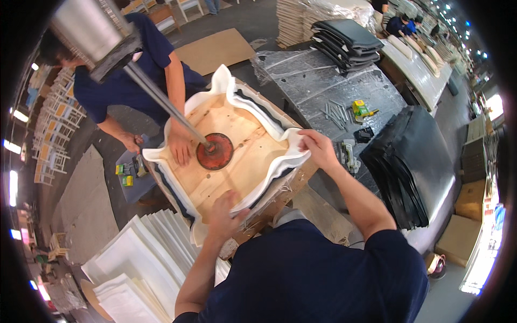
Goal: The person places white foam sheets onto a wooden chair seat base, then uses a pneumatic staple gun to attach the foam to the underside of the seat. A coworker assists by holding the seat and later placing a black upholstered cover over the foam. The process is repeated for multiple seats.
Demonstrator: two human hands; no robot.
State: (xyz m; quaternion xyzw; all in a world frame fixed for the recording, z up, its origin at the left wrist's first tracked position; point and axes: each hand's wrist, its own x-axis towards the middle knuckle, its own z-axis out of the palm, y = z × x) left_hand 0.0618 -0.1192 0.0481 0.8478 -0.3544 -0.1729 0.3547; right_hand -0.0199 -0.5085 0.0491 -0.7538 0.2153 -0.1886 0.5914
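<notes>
Centrally, a square plywood seat board (pixel 237 145) lies face-down on a wooden jig (pixel 285 188), white foam wrap (pixel 269 121) curling up around its edges, dark fabric beneath. A red press disc (pixel 215 152) on a steel rod (pixel 161 99) pins the board's middle. Co-worker's hand (pixel 180 146) lies flat on the far-left side. Left hand (pixel 226 215) sits at the near edge, fingers curled, pressing foam inward. Right hand (pixel 319 148) pinches the foam's right corner, w/ the board lying left of those fingers.
</notes>
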